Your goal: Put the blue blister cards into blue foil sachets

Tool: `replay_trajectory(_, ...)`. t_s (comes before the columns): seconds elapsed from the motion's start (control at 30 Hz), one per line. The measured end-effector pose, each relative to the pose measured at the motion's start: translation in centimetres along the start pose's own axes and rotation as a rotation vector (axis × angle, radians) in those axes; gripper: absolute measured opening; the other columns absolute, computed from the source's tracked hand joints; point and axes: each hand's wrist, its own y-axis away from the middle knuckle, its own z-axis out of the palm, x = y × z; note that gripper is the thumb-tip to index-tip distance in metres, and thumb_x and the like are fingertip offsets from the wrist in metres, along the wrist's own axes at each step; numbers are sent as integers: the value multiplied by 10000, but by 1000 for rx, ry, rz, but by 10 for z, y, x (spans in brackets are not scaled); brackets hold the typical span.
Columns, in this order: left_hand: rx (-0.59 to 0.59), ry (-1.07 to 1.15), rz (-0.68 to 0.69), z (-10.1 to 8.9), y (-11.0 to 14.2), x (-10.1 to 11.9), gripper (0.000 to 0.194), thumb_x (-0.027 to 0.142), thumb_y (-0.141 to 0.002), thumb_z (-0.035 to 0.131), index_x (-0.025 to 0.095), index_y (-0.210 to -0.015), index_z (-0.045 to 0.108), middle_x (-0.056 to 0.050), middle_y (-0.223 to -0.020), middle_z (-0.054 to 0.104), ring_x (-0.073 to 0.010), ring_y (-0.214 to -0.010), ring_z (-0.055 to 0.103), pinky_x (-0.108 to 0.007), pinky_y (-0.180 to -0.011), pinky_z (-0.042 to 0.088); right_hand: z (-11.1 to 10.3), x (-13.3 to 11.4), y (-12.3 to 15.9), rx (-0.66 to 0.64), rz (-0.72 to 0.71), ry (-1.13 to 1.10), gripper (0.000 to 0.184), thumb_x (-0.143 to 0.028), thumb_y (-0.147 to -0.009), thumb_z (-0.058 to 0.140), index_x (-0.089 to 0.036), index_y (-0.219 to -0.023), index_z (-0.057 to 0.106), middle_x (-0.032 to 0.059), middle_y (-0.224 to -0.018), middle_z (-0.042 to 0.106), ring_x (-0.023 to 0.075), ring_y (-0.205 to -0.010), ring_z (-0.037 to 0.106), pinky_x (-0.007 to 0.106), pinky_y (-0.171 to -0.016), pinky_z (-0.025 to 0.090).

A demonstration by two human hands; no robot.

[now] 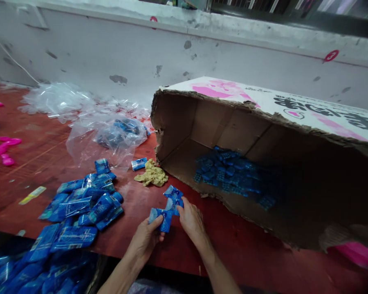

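Pinching blue packets (162, 219), both hands (191, 219) nearly closed, red wall label (331, 55) reading "3".

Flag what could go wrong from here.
The small blue packets between the left hand and right hand appear held only by fingertips, so one might slip. The glossy blue plastic pouches at the near edge of the red tabletop could slide off. The large brown cardboard box has a ragged edge that might snag packets.
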Motion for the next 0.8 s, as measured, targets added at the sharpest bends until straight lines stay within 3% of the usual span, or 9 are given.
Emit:
replay_trajectory(0.1, 3, 9, -3, 8, -4, -2, 260, 280, -546, 745, 144, -644, 546, 22, -486, 579, -76, -388, 483, -178, -365, 358, -9, 1, 7, 81, 12, 58, 393, -253, -808, 474, -140, -1181, 524, 165, -1052, 593, 269, -906, 584, 311, -677, 409)
replay_trajectory(0.17, 15, 3, 3, 13, -8, -5, 277, 286, -522, 755, 137, -635, 551, 21, -480, 579, -74, -383, 479, -176, -364, 347, -12, 1, 10, 140, 17, -56, 386, -288, -816, 460, -147, -1168, 536, 147, -1056, 578, 256, -913, 573, 313, -702, 419)
replay_trajectory(0.23, 27, 0, 28, 18, -12, -8, 293, 301, -500, 762, 130, -625, 559, 24, -470, 572, -70, -376, 466, -178, -362, 338, -9, 2, 10, 91, 49, -362, 352, -308, -772, 516, -162, -1084, 586, 97, -942, 603, 211, -797, 580, 287, -668, 428)
replay_trajectory(0.3, 24, 3, 62, 22, -15, -11, 301, 316, -490, 764, 124, -617, 570, 27, -467, 564, -67, -381, 455, -183, -369, 339, -3, 3, 10, -39, 97, -672, 293, -328, -708, 577, -166, -946, 632, 35, -767, 607, 155, -622, 547, 251, -574, 424)
replay_trajectory(0.4, 15, 3, 122, 28, -17, -13, 300, 326, -486, 763, 119, -608, 584, 32, -467, 555, -63, -396, 442, -186, -379, 341, 8, 3, 10, -156, 129, -873, 243, -396, -682, 574, -158, -704, 616, -26, -557, 534, 102, -465, 450, 214, -459, 380)
replay_trajectory(0.63, 75, -84, 225, 45, -20, -20, 285, 358, -528, 731, 121, -625, 606, 33, -493, 575, -77, -436, 472, -201, -429, 386, 12, 6, 14, -21, 135, -885, 220, -370, -728, 509, -175, -626, 502, -43, -541, 466, 92, -488, 399, 197, -463, 343)
replay_trajectory(0.8, 3, -64, 101, 55, -22, -19, 369, 437, -490, 735, 130, -647, 603, 18, -489, 588, -103, -424, 505, -223, -416, 404, 3, 9, 14, 116, 115, -714, 225, -327, -783, 449, -193, -602, 453, -54, -534, 440, 99, -501, 398, 197, -466, 314)
